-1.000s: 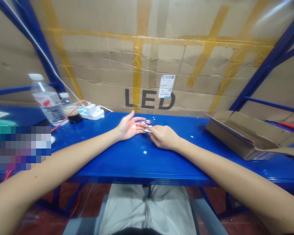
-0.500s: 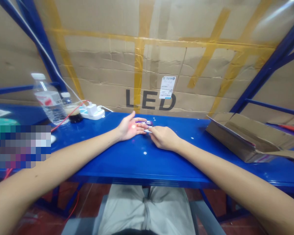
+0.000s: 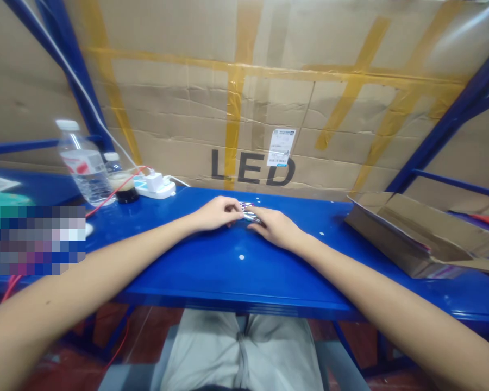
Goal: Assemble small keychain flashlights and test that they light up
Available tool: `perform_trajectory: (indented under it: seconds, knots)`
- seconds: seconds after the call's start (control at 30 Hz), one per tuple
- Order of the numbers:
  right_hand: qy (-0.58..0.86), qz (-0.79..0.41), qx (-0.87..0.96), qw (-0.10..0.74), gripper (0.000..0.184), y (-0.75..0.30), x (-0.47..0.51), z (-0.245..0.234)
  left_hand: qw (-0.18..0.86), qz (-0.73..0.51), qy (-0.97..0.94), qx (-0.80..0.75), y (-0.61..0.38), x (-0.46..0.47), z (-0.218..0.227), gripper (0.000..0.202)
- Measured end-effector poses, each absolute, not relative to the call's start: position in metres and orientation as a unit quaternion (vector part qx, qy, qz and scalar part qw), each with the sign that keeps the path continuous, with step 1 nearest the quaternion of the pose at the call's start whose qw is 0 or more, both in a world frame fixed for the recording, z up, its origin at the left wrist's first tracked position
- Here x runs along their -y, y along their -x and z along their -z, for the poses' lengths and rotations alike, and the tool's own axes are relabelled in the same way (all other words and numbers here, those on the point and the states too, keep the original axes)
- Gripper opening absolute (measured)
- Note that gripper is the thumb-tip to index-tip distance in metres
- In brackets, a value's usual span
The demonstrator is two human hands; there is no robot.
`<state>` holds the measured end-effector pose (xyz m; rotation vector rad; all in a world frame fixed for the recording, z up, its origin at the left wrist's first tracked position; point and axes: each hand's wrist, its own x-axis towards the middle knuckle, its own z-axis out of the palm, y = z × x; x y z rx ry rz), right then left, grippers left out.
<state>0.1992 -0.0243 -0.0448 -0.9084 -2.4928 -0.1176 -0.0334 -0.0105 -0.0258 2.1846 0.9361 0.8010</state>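
Observation:
A small bundle of slim, shiny pens (image 3: 251,216), silvery with some purple, lies between my two hands over the blue table (image 3: 212,271). My left hand (image 3: 220,213) is closed around the left end of the bundle, its fingers curled and its thumb toward the tips. On the other side, my right hand (image 3: 275,225) has its fingers over the right end and its thumb below. Both hands partly hide the pens, so how many there are cannot be made out.
An open cardboard box (image 3: 407,239) sits on the right. To the left stand a water bottle (image 3: 85,168), a smaller bottle of dark liquid (image 3: 124,187) and a white power strip (image 3: 157,187) with cables. A large taped carton (image 3: 179,119) rises behind the table.
My left hand has turned from an open, upward palm to curled around the pens. The right hand has gone from pinching one whitish pen to covering the bundle's end. A red glow on my left palm is gone.

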Motion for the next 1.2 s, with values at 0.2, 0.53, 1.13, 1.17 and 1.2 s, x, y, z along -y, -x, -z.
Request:
perform_trajectory:
  seconds: [0.2, 0.53, 1.13, 1.17, 1.2]
  knots:
    - [0.389, -0.056, 0.890, 0.231, 0.042, -0.202, 0.022, 0.039, 0.147, -0.214, -0.895, -0.364, 0.048, 0.007, 0.018, 0.020]
    - [0.383, -0.043, 0.893, 0.234, 0.022, -0.207, 0.014, 0.041, 0.096, -0.209, -0.875, -0.426, 0.056, 0.004, 0.016, 0.016]
    - [0.551, -0.019, 0.795, 0.253, 0.035, -0.241, -0.007, 0.029, 0.047, -0.238, -0.787, -0.567, 0.087, -0.027, 0.014, 0.043]
    - [0.569, -0.019, 0.792, 0.218, 0.030, -0.247, -0.011, 0.029, 0.028, -0.200, -0.786, -0.585, 0.091, -0.030, 0.016, 0.037]
    - [0.583, -0.024, 0.792, 0.183, 0.023, -0.253, -0.015, 0.029, 0.018, -0.165, -0.790, -0.590, 0.094, -0.031, 0.017, 0.031]
